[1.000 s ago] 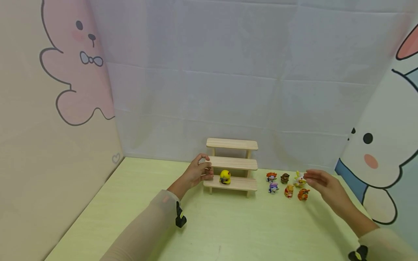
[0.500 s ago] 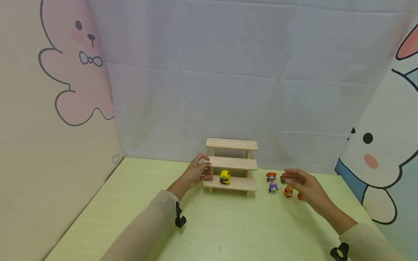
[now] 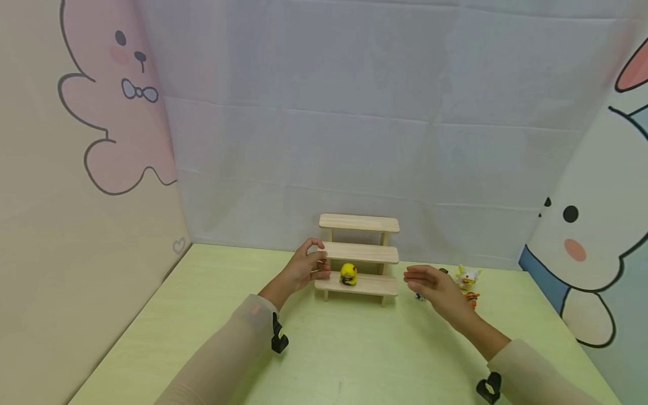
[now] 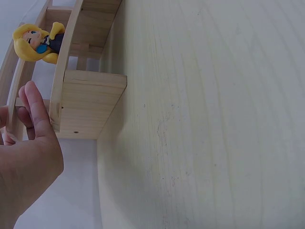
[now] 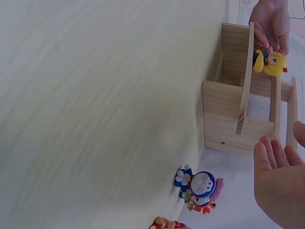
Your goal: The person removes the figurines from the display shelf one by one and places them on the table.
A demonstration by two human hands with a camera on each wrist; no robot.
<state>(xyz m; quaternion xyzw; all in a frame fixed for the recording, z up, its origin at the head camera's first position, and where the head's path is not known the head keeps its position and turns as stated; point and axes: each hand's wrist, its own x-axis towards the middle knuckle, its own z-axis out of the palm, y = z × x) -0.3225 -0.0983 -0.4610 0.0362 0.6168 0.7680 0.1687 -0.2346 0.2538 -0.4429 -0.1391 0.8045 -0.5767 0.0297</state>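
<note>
A three-tier wooden display stand [image 3: 359, 222] stands near the back of the table. My left hand [image 3: 304, 267] grips its left end, with the middle board between thumb and fingers in the left wrist view. On the bottom board sits a yellow-haired toy figure [image 3: 349, 274], just right of those fingers. Held above the table to the right of the stand, my right hand [image 3: 442, 295] has straight fingers and carries nothing. It hides several toy figures in the head view. Below it in the right wrist view are a blue-and-white cat figure [image 5: 202, 183] and a brown-and-red figure [image 5: 166, 223].
Right of my right hand stand a white-and-yellow figure [image 3: 468, 277] and an orange striped figure [image 3: 472, 299]. A pale grey cloth [image 3: 304, 140] hangs behind the table [image 3: 329, 349]. Printed panels close off the left and right sides.
My right hand has moved left across the toy figures toward the stand, uncovering the white-and-yellow one and covering others. The left hand, the stand and the yellow-haired figure have stayed put.
</note>
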